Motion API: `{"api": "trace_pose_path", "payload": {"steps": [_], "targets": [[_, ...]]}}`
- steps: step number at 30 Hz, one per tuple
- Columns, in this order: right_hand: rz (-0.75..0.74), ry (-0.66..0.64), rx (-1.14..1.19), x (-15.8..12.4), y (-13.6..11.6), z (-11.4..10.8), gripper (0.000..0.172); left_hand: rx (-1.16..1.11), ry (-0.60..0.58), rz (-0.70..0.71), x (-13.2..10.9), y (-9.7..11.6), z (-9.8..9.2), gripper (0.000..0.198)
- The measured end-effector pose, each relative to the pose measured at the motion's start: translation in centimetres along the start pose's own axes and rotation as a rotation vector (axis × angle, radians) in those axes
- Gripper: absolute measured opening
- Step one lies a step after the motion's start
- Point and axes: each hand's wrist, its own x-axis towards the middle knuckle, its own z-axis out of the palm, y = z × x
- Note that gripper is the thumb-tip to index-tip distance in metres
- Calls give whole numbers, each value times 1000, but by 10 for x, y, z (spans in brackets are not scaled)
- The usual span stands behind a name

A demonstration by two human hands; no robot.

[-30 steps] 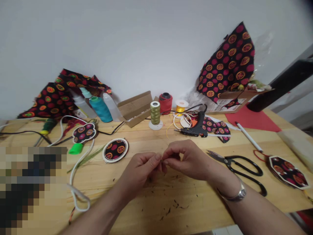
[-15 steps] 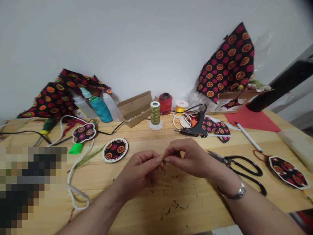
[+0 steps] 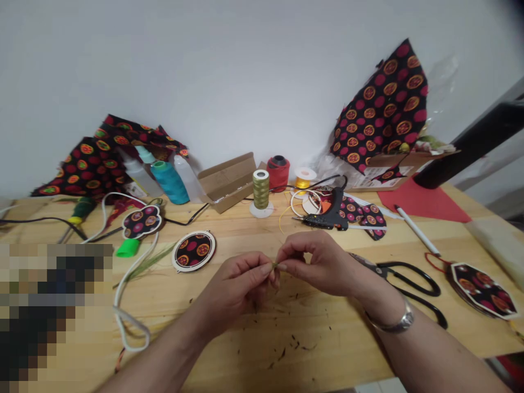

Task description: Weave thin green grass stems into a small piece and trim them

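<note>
My left hand (image 3: 241, 281) and my right hand (image 3: 313, 262) meet fingertip to fingertip over the middle of the table. Both are closed in a pinch on a tiny bit of olive-green thread (image 3: 275, 266); most of it is hidden by the fingers. Left of my hands lies a round pendant (image 3: 194, 251) with patterned fabric in a pale rim. A bundle of green threads (image 3: 151, 262) is beside it. Close by my right wrist, black-handled scissors (image 3: 403, 275) rest on the wood. Behind my hands stands a spool of olive thread (image 3: 261, 191).
A black glue gun (image 3: 329, 215) lies behind my right hand. Farther right are a white pen (image 3: 417, 230) and an octagonal pendant (image 3: 483, 289). A white cord (image 3: 123, 297) loops at left near a flower-shaped piece (image 3: 142, 221). Dark scraps (image 3: 282, 353) dot the table's front.
My fingertips have parted very slightly, and more of the green thread shows between them. The view has shifted a little; the other things lie as before.
</note>
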Motion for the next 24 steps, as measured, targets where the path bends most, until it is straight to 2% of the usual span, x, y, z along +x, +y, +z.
{"api": "trace_pose_path", "payload": {"steps": [8, 16, 19, 24], "targets": [[59, -24, 46, 1, -3, -3, 6, 189, 49, 31, -1, 2, -1, 20], [181, -119, 271, 1, 1, -2, 9, 470, 93, 111, -5, 6, 0, 21], [188, -104, 264, 2, 1, 0, 9, 406, 115, 118, -6, 5, 1, 21], [123, -45, 102, 4, 2, 3, 8, 264, 171, 74, -2, 3, 1, 19]]}}
